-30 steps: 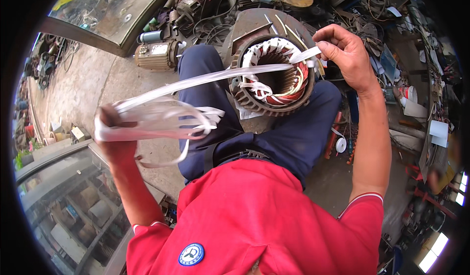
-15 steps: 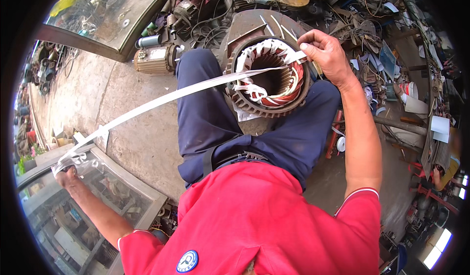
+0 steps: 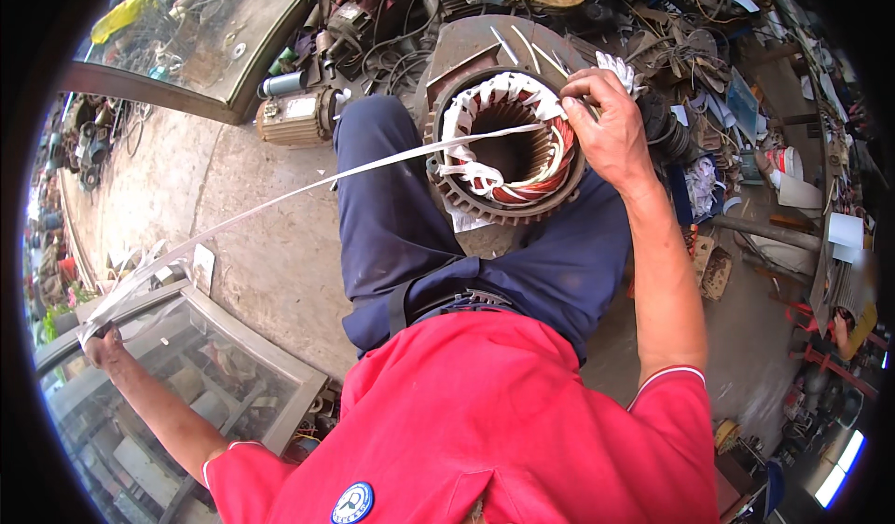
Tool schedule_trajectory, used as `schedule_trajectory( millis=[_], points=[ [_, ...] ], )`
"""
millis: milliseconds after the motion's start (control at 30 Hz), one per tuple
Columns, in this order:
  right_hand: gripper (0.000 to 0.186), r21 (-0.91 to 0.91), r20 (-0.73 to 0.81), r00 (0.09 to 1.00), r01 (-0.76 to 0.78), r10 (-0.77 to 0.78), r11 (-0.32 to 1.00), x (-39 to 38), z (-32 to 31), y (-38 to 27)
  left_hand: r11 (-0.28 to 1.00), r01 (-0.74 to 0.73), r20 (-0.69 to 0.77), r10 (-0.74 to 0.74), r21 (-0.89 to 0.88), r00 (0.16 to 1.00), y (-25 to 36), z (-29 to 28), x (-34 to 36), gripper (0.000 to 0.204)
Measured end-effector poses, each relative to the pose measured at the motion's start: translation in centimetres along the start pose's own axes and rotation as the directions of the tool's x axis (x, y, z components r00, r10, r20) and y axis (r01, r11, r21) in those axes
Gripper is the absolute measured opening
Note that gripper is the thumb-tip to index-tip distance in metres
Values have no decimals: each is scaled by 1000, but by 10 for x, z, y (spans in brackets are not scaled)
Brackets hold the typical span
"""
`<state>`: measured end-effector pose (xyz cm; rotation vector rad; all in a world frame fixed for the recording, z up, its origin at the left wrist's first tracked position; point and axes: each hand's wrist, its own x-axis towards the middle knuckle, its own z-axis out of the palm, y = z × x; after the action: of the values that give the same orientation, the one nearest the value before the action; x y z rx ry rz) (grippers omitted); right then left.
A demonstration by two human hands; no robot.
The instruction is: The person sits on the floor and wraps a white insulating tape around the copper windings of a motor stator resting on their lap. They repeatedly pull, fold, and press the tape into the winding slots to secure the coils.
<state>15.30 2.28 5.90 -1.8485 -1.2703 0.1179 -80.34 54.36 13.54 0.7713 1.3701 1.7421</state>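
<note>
Grey floor (image 3: 252,165) is spreading beneath. My left grip (image 3: 104,345), lower left, is clasping white tape (image 3: 410,153), running diagonally into the stator (image 3: 511,158), upper centre; my nearer right grip (image 3: 611,137) is hovering at its rim, whether closed I cannot tell.

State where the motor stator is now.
In the head view, the motor stator sits above centre, between the person's knees, with the right hand at its upper right edge.

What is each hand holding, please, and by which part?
The left hand holds the long, flat white tape by its leftmost part; the right hand is at the round brown metal stator; whether it grips anything cannot be told.
</note>
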Motion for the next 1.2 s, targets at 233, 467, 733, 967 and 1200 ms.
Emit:
schedule_trajectory(
  millis=[233,467,733,967,1200],
  points=[
    [14,34,-108,993,-40,44,999,-10,20,-12,1000,-9,-58,9,6,998,-9,-12,-12,10],
    [20,-83,-95,995,10,-17,996,-8,19,-13,956,-209,-14,217,208,976,25,-20,-50,23],
    [25,-164,386,902,271,-192,948,1,40,-81,506,-772,548,548,385,632,108,13,-112,55],
    [15,238,-133,982,161,-132,958,17,-32,-109,-178,-979,946,322,100,38,118,126,-164,38],
    [16,814,-436,838,211,328,542,-93,-305,-8,664,-732,947,110,156,302,32,312,-424,61]
  ],
)
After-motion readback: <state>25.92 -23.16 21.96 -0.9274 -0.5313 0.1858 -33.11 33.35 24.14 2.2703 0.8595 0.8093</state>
